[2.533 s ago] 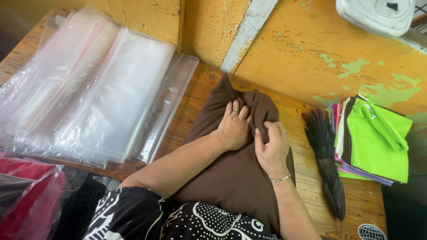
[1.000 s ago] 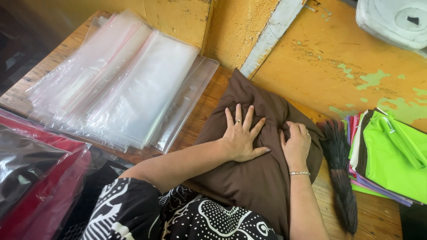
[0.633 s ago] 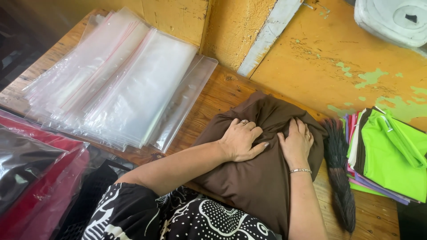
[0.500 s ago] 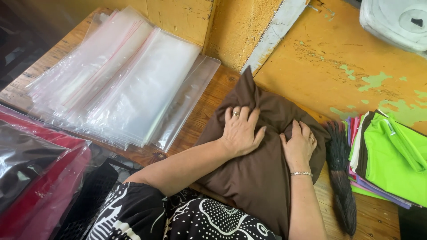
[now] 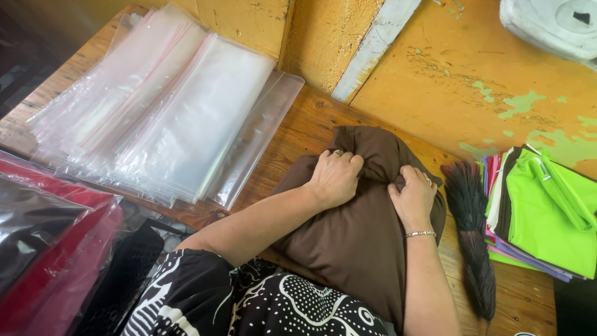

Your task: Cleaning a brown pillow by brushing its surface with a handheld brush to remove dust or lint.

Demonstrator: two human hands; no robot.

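A plump brown pillow [image 5: 354, 242] in a brown cloth cover lies on the wooden table [image 5: 292, 134], its near end against my body. My left hand [image 5: 334, 177], a ring on one finger, is curled into a fist that grips the bunched cover at the pillow's far end. My right hand [image 5: 413, 198], with a ring and a thin bracelet at the wrist, clutches the same bunched fold just to the right. The cover's far end is rolled down toward my hands.
A spread of clear zip bags [image 5: 155, 112] covers the table's left. Bagged red and dark cloth [image 5: 43, 242] sits at the near left. A dark hand broom [image 5: 469, 230] and a stack of folded coloured cloths [image 5: 544, 211], green on top, lie to the right. A yellow wall [image 5: 448, 68] runs behind.
The cover's far corner, standing up in a point half a second ago, is folded down. Both hands went from pressing with spread fingers to clenching the bunched cloth.
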